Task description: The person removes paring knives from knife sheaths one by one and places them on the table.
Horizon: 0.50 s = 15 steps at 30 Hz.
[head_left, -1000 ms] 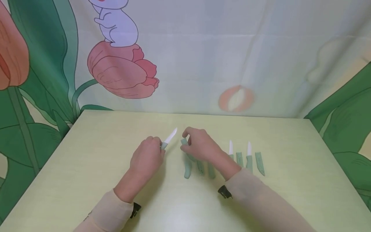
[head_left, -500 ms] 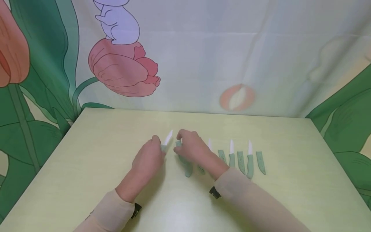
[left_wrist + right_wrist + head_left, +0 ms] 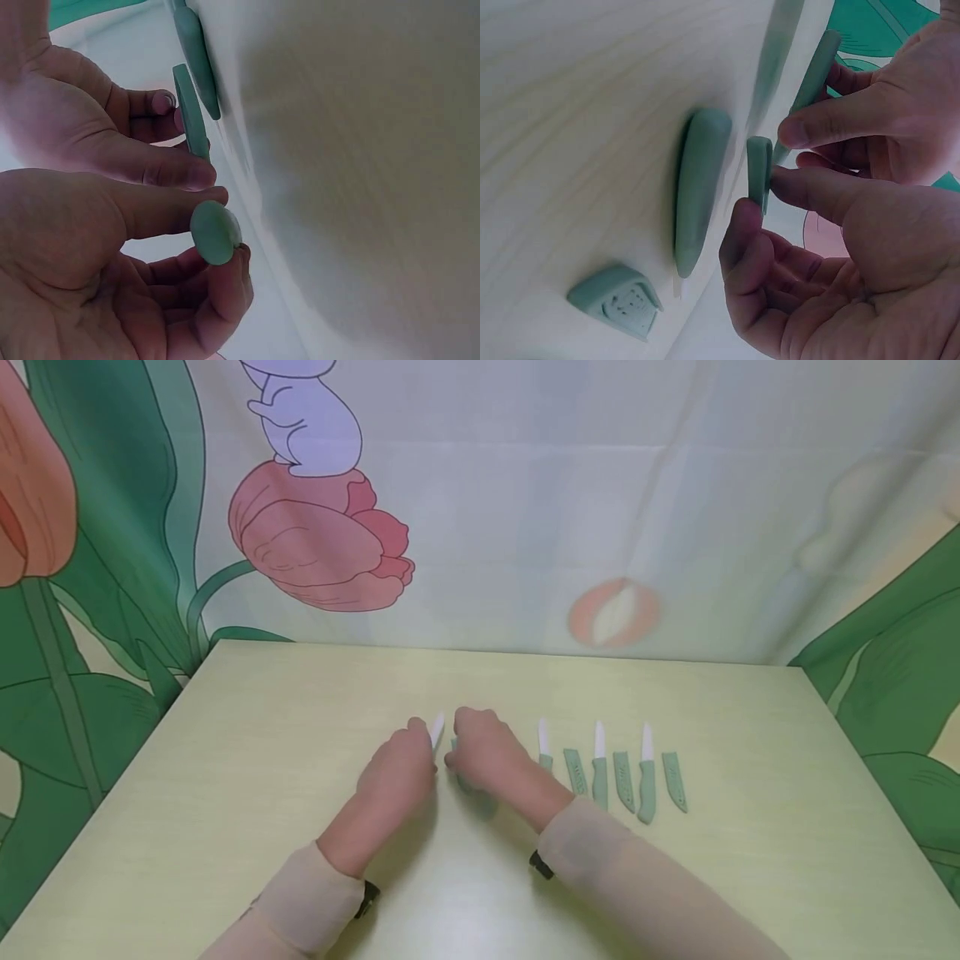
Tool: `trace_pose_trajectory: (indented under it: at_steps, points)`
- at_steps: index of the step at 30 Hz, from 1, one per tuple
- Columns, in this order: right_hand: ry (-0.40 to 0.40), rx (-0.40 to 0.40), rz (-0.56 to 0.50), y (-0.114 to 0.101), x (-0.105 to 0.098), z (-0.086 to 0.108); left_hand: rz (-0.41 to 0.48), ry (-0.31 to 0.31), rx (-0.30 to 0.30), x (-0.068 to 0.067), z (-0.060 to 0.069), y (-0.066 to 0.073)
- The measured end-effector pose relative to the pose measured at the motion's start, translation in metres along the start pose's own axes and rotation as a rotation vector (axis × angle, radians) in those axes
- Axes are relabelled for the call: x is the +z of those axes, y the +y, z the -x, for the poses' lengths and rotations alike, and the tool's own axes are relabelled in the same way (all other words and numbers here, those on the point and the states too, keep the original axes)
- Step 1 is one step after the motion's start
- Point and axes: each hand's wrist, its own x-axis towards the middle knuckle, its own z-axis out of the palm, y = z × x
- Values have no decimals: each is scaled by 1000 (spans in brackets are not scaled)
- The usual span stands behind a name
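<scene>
In the head view my left hand (image 3: pixel 396 770) grips a small knife with a white blade (image 3: pixel 437 728) pointing away from me. Its green handle (image 3: pixel 213 234) shows end-on in the left wrist view, between thumb and fingers. Close by on the right, my right hand (image 3: pixel 489 753) pinches a green knife sheath (image 3: pixel 759 171) between thumb and fingers. Blade and sheath are apart, separated by a small gap. Below the right hand, another green-handled knife (image 3: pixel 703 191) lies on the table beside a second sheath (image 3: pixel 622 301); the right hand and forearm mostly cover them in the head view.
Right of my hands, knives and sheaths lie in an alternating row: a knife (image 3: pixel 543 745), a sheath (image 3: pixel 575 770), a knife (image 3: pixel 600 768), a sheath (image 3: pixel 623 782), a knife (image 3: pixel 647 781) and a sheath (image 3: pixel 675 782). A printed curtain (image 3: pixel 480 527) hangs behind the pale table (image 3: pixel 300 710).
My right hand has moved left and a little nearer to me with the sheath. The left hand has shifted slightly right with the knife, its blade turning more upright in view. The hands are closer.
</scene>
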Motion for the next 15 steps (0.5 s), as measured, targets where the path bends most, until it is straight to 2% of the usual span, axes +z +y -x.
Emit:
trace_pose_trajectory:
  at_steps: [5,10,15]
  points:
    - [-7,-12,55,-2,4,0,-28,-18,26,2,-1,2]
    - [-24,8,68,-4,5,0,-49,-21,41,2,-1,4]
    - [-30,-2,78,-5,7,0,-40,-48,26,1,-3,6]
